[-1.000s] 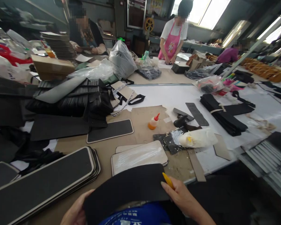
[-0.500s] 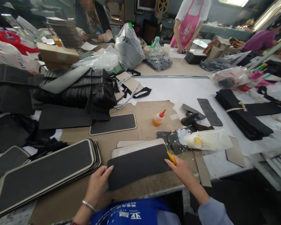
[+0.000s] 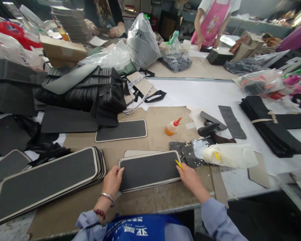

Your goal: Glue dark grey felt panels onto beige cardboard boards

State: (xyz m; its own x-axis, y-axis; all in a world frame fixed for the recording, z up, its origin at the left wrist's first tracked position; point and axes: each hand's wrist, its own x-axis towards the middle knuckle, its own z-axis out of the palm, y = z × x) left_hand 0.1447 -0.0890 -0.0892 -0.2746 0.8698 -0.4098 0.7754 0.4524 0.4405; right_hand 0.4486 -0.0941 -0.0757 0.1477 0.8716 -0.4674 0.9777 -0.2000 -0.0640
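A black rectangular panel point(image 3: 150, 170) lies flat on a cream board point(image 3: 177, 154) near the table's front edge, the cream rim showing round it. My left hand point(image 3: 112, 180) rests on the panel's left end, fingers stretched flat. My right hand point(image 3: 190, 177) presses on the panel's right end and is closed round a thin yellow tool point(image 3: 179, 164) that sticks up from the fingers.
A stack of long black cream-rimmed panels point(image 3: 47, 180) lies at the left. An orange glue bottle point(image 3: 172, 127), a glue-smeared plate point(image 3: 190, 152) and a white wrapped tub point(image 3: 230, 155) sit right of the panel. Black strips point(image 3: 273, 129) lie far right. Other people work across the table.
The black panel came up from my lap over the table edge and now lies flat on the cream board. Both hands moved forward with it.
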